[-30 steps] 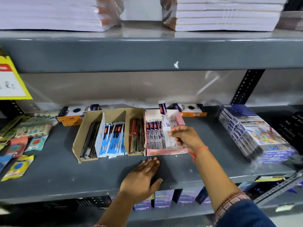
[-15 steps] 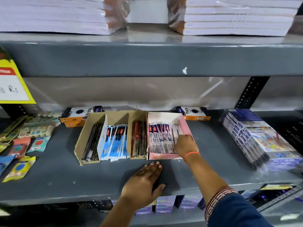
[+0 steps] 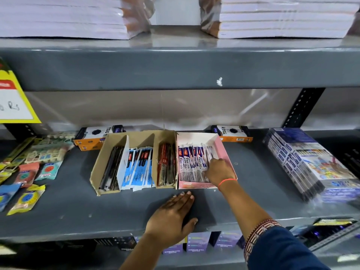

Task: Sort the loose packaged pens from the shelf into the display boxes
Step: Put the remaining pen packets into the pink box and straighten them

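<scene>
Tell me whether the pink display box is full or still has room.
Still has room. The pink display box holds white-and-purple pen packets across its left and middle; its right side shows bare bottom, where the right hand rests on the packets.

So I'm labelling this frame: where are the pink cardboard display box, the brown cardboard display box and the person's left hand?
pink cardboard display box (image 3: 224, 149): head view, right wall.
brown cardboard display box (image 3: 101, 158): head view, left outer wall.
left hand (image 3: 171, 217): head view, back of hand.
</scene>
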Motion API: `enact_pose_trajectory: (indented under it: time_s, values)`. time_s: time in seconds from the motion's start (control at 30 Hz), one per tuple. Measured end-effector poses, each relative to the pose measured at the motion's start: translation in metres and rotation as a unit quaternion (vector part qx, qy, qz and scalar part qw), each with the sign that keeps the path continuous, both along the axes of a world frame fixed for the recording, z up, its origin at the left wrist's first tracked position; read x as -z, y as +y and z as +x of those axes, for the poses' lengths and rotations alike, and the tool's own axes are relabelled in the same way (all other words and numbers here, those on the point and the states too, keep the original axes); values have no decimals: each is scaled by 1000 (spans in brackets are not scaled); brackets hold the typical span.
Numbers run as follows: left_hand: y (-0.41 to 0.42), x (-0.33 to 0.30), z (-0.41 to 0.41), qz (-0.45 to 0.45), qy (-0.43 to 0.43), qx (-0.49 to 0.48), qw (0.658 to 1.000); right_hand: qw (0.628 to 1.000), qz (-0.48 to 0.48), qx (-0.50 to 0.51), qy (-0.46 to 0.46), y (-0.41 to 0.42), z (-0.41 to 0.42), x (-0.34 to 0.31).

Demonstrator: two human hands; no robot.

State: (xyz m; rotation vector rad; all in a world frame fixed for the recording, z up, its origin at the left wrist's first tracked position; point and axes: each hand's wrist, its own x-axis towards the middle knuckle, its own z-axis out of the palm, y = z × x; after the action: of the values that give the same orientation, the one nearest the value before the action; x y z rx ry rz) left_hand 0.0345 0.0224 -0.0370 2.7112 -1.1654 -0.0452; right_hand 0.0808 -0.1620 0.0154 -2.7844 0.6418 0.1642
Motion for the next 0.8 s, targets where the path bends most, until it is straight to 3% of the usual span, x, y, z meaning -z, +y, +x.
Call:
enact_pose_trajectory:
  time_s: [0.2, 0.27, 0.37, 0.47, 0.6, 0.8]
  values:
    - [0, 8, 1, -12, -10, 23, 1000, 1000, -3, 7, -8, 0, -4, -5]
    - [0, 7, 2, -10, -15, 14, 1000, 996, 52, 53, -41, -4, -4, -3]
    - [2, 9, 3, -5, 44, 2, 999, 985, 129, 84, -80, -7, 3, -5]
    - [3, 14, 4, -10, 41, 7, 999, 985, 142, 70, -62, -8, 5, -6]
    - [4, 17, 4, -13, 9, -6, 1000, 992, 98, 55, -50, -10, 1, -7]
    - [3, 15, 3, -5, 14, -9, 1000, 998, -67, 2, -11, -10, 0, -3]
